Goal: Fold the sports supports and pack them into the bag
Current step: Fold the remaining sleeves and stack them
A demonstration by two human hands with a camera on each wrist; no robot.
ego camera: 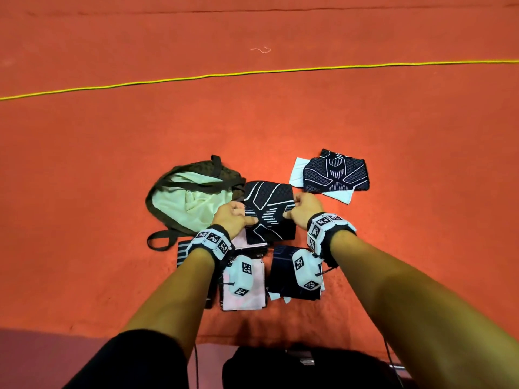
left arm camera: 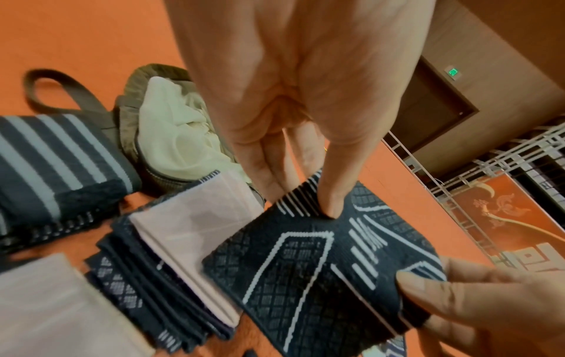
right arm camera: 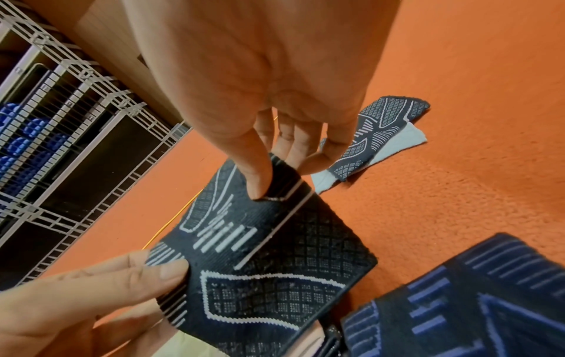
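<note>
Left hand (ego camera: 231, 217) and right hand (ego camera: 304, 210) each pinch an opposite edge of the black patterned support (ego camera: 268, 211), beside the open bag (ego camera: 179, 203).

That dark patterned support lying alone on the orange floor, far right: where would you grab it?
The dark patterned knit support lies flat on a white sheet, clear of the pile. Probably best pinched at its two opposite short edges, one hand from each side, as both hands now pinch the one being folded.
</note>
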